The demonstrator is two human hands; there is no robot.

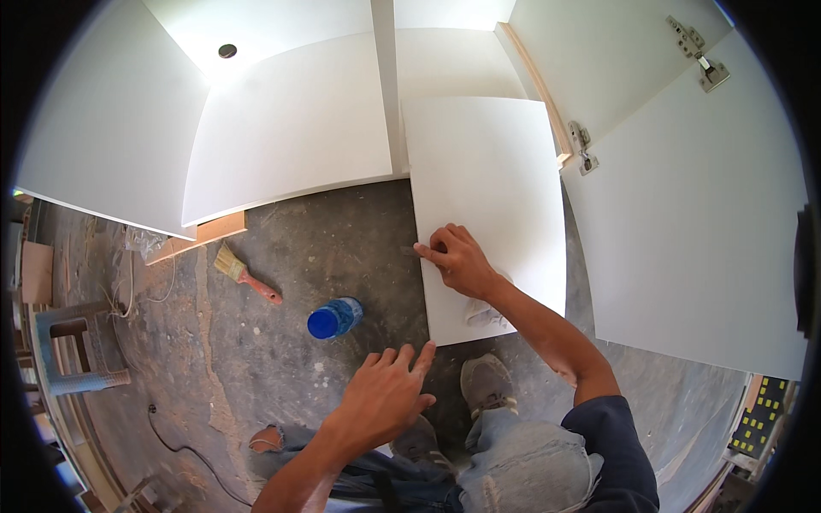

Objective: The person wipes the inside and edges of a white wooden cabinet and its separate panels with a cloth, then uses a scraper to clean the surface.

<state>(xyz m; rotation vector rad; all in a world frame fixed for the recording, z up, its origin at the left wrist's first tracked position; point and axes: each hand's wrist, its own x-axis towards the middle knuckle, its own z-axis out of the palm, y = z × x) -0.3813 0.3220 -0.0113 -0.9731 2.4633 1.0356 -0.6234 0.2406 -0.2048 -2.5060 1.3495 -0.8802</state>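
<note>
A loose white panel [479, 188] juts toward me from the right-hand bay of a white cabinet. Over its left edge is my right hand [462, 261], fingers curled in and the tips drawn together. A small, faint, see-through piece seems to show at those fingertips, too indistinct to name. My left hand [385, 393] is lower down, fingers spread, with the index tip at the panel's near left corner. Whether it touches the corner, I cannot tell. On the panel below my right wrist is a pale greyish shape, perhaps a reflection of my shoe.
A blue-lidded jar [335, 318] lies on the stained concrete floor, left of the panel. Beyond it is a red-handled paintbrush [248, 274]. A plastic stool [77, 346] and a black cable [184, 449] are at left. The hinged cabinet door [693, 231] hangs open at right.
</note>
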